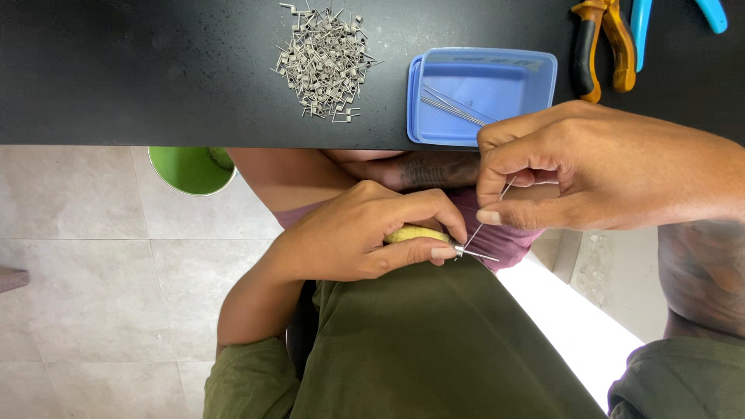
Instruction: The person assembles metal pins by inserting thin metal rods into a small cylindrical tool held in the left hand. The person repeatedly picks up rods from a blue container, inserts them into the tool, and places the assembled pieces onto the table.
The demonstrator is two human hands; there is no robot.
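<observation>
While your left hand (349,237) grips the yellow-handled tool (415,233) over your lap, your right hand (574,167) pinches a thin wire (485,221) at its tip. A heap of finished coils (324,60) lies on the black table (116,70); more wires wait in the blue tray (497,70).

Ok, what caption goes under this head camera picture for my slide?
Left hand grips a yellow-handled tool while right hand pinches thin metal wire to its tip.
</observation>
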